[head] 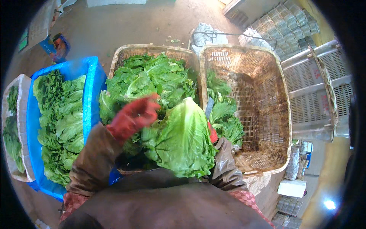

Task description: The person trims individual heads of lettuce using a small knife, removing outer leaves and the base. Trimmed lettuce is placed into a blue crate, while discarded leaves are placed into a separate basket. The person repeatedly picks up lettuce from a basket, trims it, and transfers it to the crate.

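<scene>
A large head of green leafy lettuce (186,137), pale stem end upward, is in front of my body over the middle crate. My left hand (135,114), in a red glove, is blurred just left of it, fingers loosely curled and apart, with nothing visible in them. The lettuce hides most of my right hand (212,133), also red-gloved. From that hand a grey blade (209,107), apparently a knife's, points upward; its handle is hidden. Beneath my left hand, the middle plastic crate (154,48) is heaped with lettuce leaves (154,71).
At right, a dirty slatted crate (268,108) holds some lettuce leaves (223,114) along its left side. A blue-lined crate (93,86) of lettuce stands at left, beside a white-lined one (23,120). Grey crates (308,91) stand far right. A cable (234,34) crosses white sacks behind.
</scene>
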A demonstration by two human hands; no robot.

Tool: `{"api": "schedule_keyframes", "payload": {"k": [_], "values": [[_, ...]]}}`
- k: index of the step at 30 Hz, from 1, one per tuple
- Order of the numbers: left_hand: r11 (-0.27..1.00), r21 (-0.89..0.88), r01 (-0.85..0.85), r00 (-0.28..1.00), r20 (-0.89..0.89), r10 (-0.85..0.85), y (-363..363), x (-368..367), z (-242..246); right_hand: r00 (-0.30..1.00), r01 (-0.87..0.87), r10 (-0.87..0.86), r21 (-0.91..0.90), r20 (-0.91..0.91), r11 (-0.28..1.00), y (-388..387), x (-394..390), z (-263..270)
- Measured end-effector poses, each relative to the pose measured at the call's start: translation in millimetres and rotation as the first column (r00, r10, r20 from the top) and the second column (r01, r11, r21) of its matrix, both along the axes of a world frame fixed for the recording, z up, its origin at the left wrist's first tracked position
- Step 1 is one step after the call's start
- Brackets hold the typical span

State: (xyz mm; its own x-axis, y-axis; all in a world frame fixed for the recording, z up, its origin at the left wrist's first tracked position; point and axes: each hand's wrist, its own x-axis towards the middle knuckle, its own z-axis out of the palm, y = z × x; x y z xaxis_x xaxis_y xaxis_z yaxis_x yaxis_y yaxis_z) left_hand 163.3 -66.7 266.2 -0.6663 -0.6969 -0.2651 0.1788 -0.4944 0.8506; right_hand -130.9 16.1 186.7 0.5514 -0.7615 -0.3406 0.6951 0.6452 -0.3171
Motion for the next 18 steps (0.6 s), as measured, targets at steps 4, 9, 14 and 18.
{"api": "schedule_keyframes", "payload": {"k": [4,9,14,18], "values": [[0.994,-0.093,0.063,0.984,-0.161,-0.077,-2,-3,-23,0.888,0.1,-0.132,-0.096,-0.441,0.99,-23,29,29],[0.919,0.143,-0.368,0.776,-0.497,0.388,40,27,-71,0.387,-0.497,-0.395,-0.549,-0.833,0.672,-87,82,125],[0.524,0.181,-0.832,0.441,-0.358,0.823,31,135,-35,0.344,-0.858,0.218,-0.211,-0.913,0.468,-158,184,134],[0.111,0.4,-0.91,0.028,-0.208,0.978,30,269,-15,0.421,-0.859,0.364,-0.236,-0.831,0.454,-172,358,84]]}}
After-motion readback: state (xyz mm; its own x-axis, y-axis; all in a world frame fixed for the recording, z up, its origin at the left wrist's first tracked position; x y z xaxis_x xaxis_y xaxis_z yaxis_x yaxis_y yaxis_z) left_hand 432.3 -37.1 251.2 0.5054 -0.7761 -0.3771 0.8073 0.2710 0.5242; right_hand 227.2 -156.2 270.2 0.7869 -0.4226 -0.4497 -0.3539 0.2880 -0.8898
